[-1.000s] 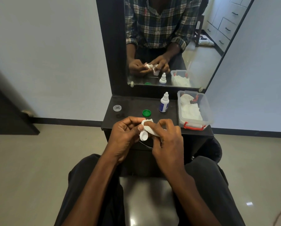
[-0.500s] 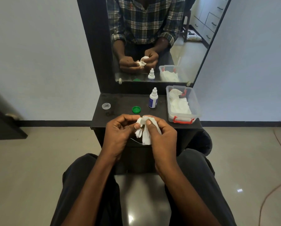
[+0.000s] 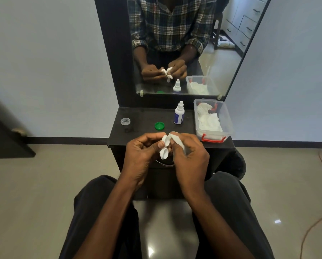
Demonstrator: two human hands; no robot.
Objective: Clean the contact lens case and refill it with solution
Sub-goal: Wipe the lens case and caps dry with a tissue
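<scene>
A person's left hand (image 3: 144, 152) grips a white contact lens case (image 3: 164, 147) between thumb and curled fingers, while the right hand (image 3: 191, 157) pinches a white tissue (image 3: 177, 140) against the case's upper well. The case is held in the air just in front of the near edge of a dark vanity shelf (image 3: 143, 118), one round well above the other.

On the shelf, a green cap (image 3: 159, 125) lies just beyond the hands. A small white dropper bottle (image 3: 178, 115) with a blue label stands upright to the right of the cap. A clear plastic box (image 3: 226, 118) with red latches sits at the shelf's right end, holding crumpled white tissues. A clear cap (image 3: 125, 121) rests near the shelf's left end. Behind the shelf, a mirror (image 3: 221, 71) reflects the hands, the bottle and the box.
</scene>
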